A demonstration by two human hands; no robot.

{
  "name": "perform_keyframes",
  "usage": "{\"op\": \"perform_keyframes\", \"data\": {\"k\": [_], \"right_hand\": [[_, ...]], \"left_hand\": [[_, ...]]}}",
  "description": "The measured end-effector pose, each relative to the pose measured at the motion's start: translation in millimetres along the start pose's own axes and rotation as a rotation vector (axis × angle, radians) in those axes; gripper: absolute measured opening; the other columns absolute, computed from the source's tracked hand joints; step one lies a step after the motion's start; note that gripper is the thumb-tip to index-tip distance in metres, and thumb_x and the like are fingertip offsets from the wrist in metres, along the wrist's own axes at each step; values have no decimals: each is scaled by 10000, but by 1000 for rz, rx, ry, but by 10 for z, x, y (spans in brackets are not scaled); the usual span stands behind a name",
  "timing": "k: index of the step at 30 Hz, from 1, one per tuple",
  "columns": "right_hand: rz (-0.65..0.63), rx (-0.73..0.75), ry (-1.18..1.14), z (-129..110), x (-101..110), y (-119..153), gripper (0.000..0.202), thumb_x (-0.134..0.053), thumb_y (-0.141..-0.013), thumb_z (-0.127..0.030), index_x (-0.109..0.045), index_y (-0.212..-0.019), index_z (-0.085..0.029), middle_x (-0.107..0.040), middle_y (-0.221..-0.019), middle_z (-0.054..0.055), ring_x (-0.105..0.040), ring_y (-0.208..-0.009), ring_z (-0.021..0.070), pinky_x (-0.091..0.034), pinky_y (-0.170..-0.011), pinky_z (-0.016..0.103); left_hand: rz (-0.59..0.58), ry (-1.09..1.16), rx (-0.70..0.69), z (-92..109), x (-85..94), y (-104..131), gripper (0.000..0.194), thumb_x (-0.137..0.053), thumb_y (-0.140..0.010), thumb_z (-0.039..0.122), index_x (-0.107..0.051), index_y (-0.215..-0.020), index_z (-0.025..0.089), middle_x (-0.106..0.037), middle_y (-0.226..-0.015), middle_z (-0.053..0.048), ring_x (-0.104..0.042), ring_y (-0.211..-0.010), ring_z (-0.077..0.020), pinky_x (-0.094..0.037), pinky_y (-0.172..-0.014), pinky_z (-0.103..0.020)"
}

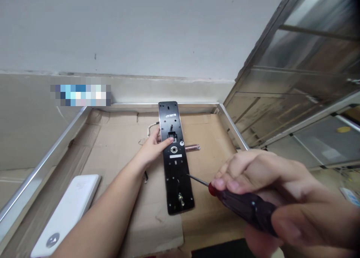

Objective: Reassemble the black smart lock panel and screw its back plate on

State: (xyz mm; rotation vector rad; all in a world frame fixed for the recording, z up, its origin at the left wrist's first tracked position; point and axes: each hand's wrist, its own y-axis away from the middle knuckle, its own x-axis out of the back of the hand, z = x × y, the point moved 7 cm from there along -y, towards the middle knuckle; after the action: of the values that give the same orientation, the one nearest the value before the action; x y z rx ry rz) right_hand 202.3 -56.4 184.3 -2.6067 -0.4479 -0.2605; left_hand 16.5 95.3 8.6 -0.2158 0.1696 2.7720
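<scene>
A long black lock panel (176,179) stands out in the middle of the head view, its back side with screws and holes facing up. My left hand (155,146) grips it by the left edge, thumb over the square opening. A copper-coloured handle (192,147) sticks out from under its right side. In the right foreground my right hand (261,183) is closed around a dark screwdriver (242,206) with a red collar. The screwdriver's thin shaft points left, its tip at the panel's right edge; whether it touches a screw I cannot tell.
Brown cardboard (112,149) lines a metal-framed tray. On the left lies a white oblong device (67,213) with a round lens. A pale cable (149,128) lies beside the panel. Metal panels (309,55) stand at the right, and a pale wall (140,33) rises behind.
</scene>
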Motion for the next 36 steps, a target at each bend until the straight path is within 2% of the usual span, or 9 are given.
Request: {"op": "perform_keyframes", "data": {"k": [4, 10, 13, 17, 20, 24, 27, 33, 36], "right_hand": [[-25, -19, 33, -8, 40, -56, 281, -774, -840, -456, -777, -1076, -304, -774, -889, 70, -755, -782, 245, -660, -653, 346], [-62, -45, 14, 8, 66, -138, 264, -816, -808, -427, -788, -1043, -311, -785, -870, 66, -757, -749, 221, -641, -640, 298], [-213, -58, -41, -5, -94, -190, 243, -750, -871, -441, -782, -1036, -265, -780, -894, 81, -760, -781, 209, -638, -713, 279], [-341, 49, -218, -38, -312, -199, 146, -752, -878, -377, -722, -924, -242, -739, -896, 53, -733, -837, 193, -613, -805, 299], [-305, 74, -373, 34, -336, -170, 139, -572, -1005, -336, -679, -1047, -257, -673, -928, 44, -671, -901, 177, -570, -842, 354], [-244, 50, -527, 201, -314, -144, 248, -474, -1044, -426, -522, -1256, -307, -512, -776, -28, -484, -663, 118, -463, -710, 303], [-306, 120, -645, 241, -353, -144, 255, -561, -1003, -457, -455, -1196, -328, -459, -698, -72, -383, -563, 96, -400, -633, 256], [-232, 97, -642, 223, -291, -248, 296, -539, -998, -497, -621, -998, -213, -542, -888, 40, -581, -788, 169, -485, -710, 320], [-271, 25, -612, 179, -271, -278, 427, -412, -1055, -440, -642, -819, -169, -538, -798, 45, -558, -761, 166, -474, -734, 338]], "left_hand": [[11, -1, 9, 3, -2, 5, 673, -786, -827, 330, -486, -1417, 214, -695, -1331, -128, -701, -1159, -276, -548, -1035, -454], [-10, 12, 12, -9, -11, -4, 684, -793, -821, 350, -482, -1412, 202, -698, -1319, -138, -705, -1150, -281, -551, -1028, -463], [0, 21, 27, -12, -5, -1, 689, -799, -814, 347, -482, -1411, 216, -700, -1319, -129, -701, -1158, -282, -549, -1032, -463], [1, 34, 28, -16, -4, -1, 686, -805, -809, 344, -494, -1408, 216, -692, -1336, -129, -693, -1173, -285, -536, -1052, -470], [-13, 48, 15, -44, -14, -13, 684, -793, -825, 345, -488, -1424, 215, -689, -1339, -129, -694, -1170, -282, -541, -1045, -473], [-30, 37, -18, -89, -43, -26, 668, -767, -854, 363, -483, -1444, 228, -699, -1324, -116, -697, -1165, -274, -554, -1028, -460], [-21, -1, -46, -105, -55, -30, 699, -752, -867, 376, -449, -1482, 238, -679, -1357, -125, -677, -1206, -282, -540, -1048, -480], [-26, -57, -80, -108, -57, -40, 686, -733, -877, 388, -445, -1479, 227, -649, -1395, -143, -660, -1234, -297, -527, -1059, -514], [-14, -101, -108, -72, -53, -25, 651, -721, -889, 385, -456, -1462, 223, -636, -1409, -140, -643, -1260, -285, -519, -1076, -501]]}}
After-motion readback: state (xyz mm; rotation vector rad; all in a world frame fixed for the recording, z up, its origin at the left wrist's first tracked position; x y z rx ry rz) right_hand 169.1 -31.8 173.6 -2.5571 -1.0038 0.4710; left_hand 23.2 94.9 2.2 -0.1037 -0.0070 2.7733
